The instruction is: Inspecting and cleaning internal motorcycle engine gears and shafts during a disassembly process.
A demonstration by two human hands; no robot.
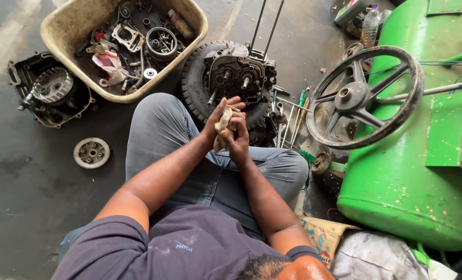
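A printed cardboard box [322, 236] lies beside a grey sack [371, 256] at the green tank's foot.

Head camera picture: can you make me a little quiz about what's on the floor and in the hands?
1. True or false: both hands are wrapped around a crumpled rag.
2. What does the engine block sit on? A) a small black tyre B) the beige tub C) the green tank
3. Fill in: the round metal disc lies alone on the ____.

Key
1. True; the left hand and right hand press the rag between them.
2. A
3. Floor
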